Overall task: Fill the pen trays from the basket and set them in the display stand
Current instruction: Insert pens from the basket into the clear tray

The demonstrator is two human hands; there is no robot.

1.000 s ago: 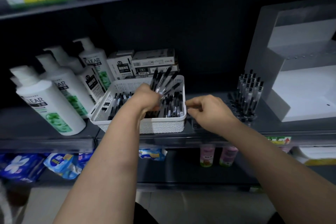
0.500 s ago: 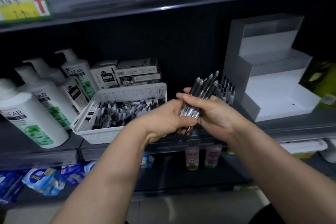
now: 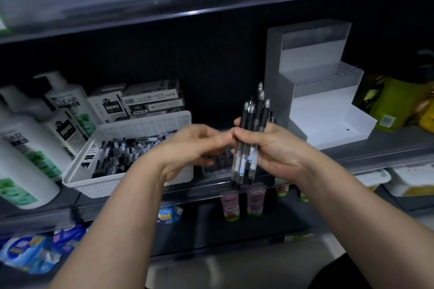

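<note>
Dark store shelving fills the view, and a grey shelf runs across at hand height. At far left on it stand white shampoo bottles with green labels. Just to their right sits a white perforated basket, tilted a little, holding a loose heap of black pens; flat white boxes are stacked behind it.

The left hand hangs in front of the basket's right end, with its fingers curled toward the right hand. It is blurred, so I cannot tell whether it pinches anything.

Between the two hands, low on the shelf, a clear pen tray shows dimly, mostly hidden.

The right hand is wrapped round a bundle of pens, thumb across the front. These pens stand nearly upright, with the black grips and clear tips above the fist and the clear barrels below it.

Right of this hand a white stepped display stand sits on the shelf. Green and yellow packets lie beyond it at far right.
</note>
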